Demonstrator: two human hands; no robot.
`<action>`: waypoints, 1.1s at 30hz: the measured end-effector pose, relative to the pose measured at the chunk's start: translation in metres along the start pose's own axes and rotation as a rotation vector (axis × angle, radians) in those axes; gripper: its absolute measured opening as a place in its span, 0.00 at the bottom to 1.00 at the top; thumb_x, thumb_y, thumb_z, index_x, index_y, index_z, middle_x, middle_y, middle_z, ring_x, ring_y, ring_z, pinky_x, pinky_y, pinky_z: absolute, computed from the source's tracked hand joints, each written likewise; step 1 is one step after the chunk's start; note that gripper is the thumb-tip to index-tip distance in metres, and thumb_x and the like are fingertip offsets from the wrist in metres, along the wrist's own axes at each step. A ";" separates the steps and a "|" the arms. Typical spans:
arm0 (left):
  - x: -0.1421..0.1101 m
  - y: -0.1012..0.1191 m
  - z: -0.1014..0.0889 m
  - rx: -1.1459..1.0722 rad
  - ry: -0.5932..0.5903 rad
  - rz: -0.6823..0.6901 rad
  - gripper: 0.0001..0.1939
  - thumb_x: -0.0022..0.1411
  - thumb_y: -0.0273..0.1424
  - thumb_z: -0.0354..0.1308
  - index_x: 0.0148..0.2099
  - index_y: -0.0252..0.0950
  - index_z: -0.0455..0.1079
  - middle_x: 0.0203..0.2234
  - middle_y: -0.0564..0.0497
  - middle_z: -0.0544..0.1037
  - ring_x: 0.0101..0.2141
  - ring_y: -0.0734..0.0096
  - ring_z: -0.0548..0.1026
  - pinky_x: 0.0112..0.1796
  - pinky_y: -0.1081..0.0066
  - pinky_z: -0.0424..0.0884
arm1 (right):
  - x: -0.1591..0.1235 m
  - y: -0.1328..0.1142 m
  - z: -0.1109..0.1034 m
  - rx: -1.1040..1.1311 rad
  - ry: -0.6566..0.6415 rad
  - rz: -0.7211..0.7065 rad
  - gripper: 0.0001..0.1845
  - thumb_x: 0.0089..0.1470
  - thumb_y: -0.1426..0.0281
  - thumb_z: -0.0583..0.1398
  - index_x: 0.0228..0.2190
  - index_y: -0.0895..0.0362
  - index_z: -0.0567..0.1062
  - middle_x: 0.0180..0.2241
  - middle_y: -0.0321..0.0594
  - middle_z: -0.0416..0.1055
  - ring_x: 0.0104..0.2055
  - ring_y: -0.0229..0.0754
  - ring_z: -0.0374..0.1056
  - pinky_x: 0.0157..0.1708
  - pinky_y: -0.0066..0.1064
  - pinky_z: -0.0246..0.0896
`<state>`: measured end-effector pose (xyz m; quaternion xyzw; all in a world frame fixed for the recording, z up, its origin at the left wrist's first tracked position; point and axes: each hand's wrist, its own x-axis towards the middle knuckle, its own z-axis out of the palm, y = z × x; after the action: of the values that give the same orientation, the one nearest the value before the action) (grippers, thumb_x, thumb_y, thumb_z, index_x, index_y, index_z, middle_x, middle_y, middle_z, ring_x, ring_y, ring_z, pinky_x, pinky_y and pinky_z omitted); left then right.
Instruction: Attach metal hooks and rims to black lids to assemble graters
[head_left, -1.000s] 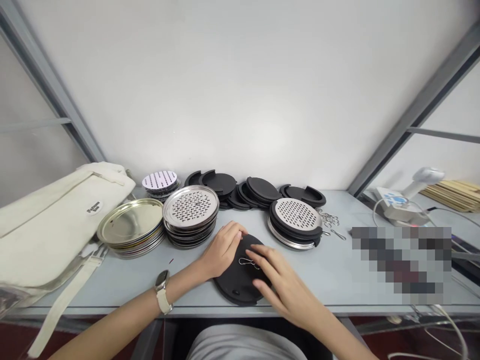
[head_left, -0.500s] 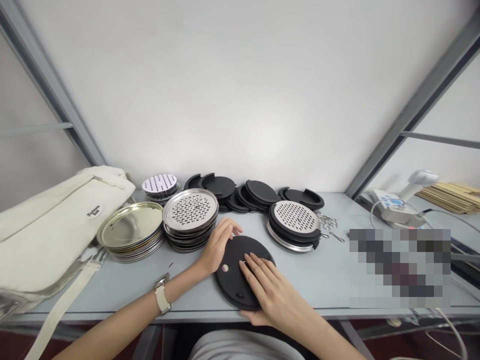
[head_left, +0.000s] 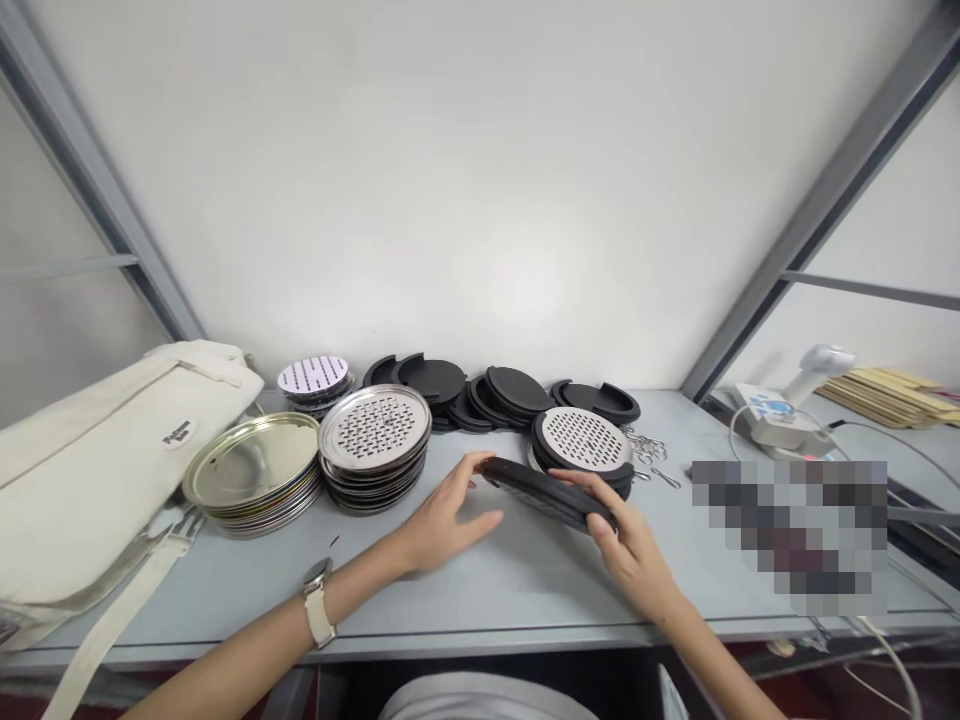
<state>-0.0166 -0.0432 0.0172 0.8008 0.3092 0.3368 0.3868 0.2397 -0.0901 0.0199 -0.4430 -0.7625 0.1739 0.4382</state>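
Note:
A round black disc is lifted off the grey table, seen almost edge-on. My right hand grips its right rim, fingers curled over the edge. My left hand sits at the disc's left end with fingers spread, its fingertips touching the rim. Just behind the disc stands a stack of black discs topped by a perforated metal plate. A watch is on my left wrist.
A stack of perforated metal plates and a stack of shiny pans stand left of my hands. Loose black discs line the back wall. Wire clips lie at right. A cream bag fills the left side.
The black disc lay flat on the table under both hands; now it is raised and carried to the right, toward the stack. My right hand moved from its top to its rim.

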 end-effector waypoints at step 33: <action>0.000 -0.003 0.003 -0.013 0.169 0.026 0.10 0.72 0.35 0.41 0.51 0.38 0.58 0.42 0.47 0.70 0.38 0.69 0.71 0.42 0.64 0.67 | 0.048 0.036 -0.059 0.458 0.466 0.743 0.20 0.49 0.55 0.64 0.33 0.60 0.75 0.28 0.46 0.77 0.28 0.46 0.74 0.21 0.28 0.68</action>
<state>-0.0149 -0.0426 0.0138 0.7710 0.3281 0.4100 0.3603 0.2958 -0.0376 0.0541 -0.6043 -0.3770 0.3777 0.5917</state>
